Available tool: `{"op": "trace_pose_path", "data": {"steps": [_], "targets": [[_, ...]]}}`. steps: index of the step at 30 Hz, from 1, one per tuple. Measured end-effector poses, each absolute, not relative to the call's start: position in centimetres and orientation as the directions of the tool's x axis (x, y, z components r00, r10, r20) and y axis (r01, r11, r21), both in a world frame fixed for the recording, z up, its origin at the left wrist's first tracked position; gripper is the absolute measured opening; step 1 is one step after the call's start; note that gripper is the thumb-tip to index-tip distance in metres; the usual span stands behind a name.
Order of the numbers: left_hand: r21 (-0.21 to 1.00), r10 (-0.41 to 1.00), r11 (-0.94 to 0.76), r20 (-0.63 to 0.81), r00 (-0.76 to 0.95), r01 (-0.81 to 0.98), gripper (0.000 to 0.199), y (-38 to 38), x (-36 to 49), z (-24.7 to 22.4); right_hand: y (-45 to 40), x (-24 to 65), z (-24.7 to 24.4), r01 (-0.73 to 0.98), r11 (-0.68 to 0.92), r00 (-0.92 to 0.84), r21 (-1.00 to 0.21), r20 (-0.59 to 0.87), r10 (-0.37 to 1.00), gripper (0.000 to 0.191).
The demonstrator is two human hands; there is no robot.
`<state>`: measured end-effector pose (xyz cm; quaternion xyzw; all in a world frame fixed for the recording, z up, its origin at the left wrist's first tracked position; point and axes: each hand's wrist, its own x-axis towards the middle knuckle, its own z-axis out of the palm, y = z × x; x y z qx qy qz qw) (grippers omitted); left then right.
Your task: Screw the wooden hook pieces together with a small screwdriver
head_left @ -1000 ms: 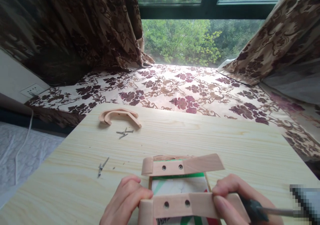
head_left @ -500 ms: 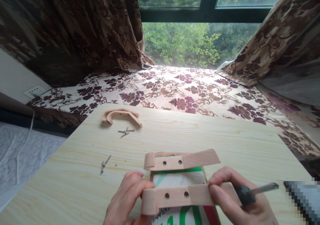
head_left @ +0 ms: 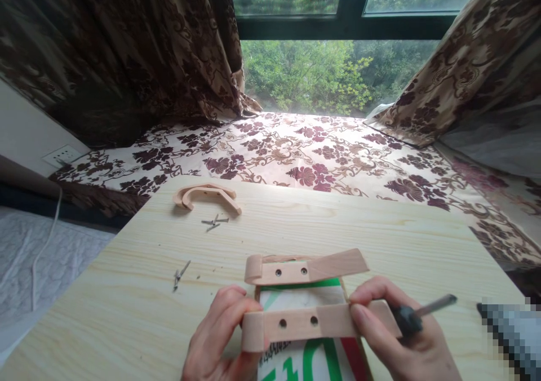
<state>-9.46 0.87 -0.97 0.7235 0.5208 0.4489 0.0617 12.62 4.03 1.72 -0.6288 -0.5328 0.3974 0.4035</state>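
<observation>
A curved wooden hook (head_left: 296, 323) with two screw holes lies across a printed board (head_left: 304, 295) near the front of the table. My left hand (head_left: 224, 330) grips its rounded left end. With thumb and forefinger, my right hand (head_left: 397, 324) pinches the hook's right part, and a screwdriver (head_left: 435, 305) with a dark handle is tucked in the same hand, its shaft pointing right. Just beyond is a second wooden hook (head_left: 291, 271) across the board's far end, with a screw head visible in each of its two holes.
Two more wooden hooks (head_left: 211, 195) lie nested at the table's back left. Several screws (head_left: 214, 222) are beside them, and a few others (head_left: 181, 275) lie nearer. A pixelated dark-edged object (head_left: 511, 327) is at the right. Beyond the table (head_left: 139, 291) is a floral cloth (head_left: 296, 150).
Both hands and the near hook have shifted slightly away from me. The screwdriver shaft has moved a little left and up. The grips are unchanged.
</observation>
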Motion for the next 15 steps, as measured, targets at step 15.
{"op": "trace_pose_path", "data": {"steps": [15], "targets": [[0.684, 0.891, -0.335, 0.453, -0.016, 0.648, 0.017, 0.2, -9.2, -0.1, 5.1, 13.6, 2.6, 0.415, 0.180, -0.179, -0.892, 0.115, 0.977, 0.015]]}}
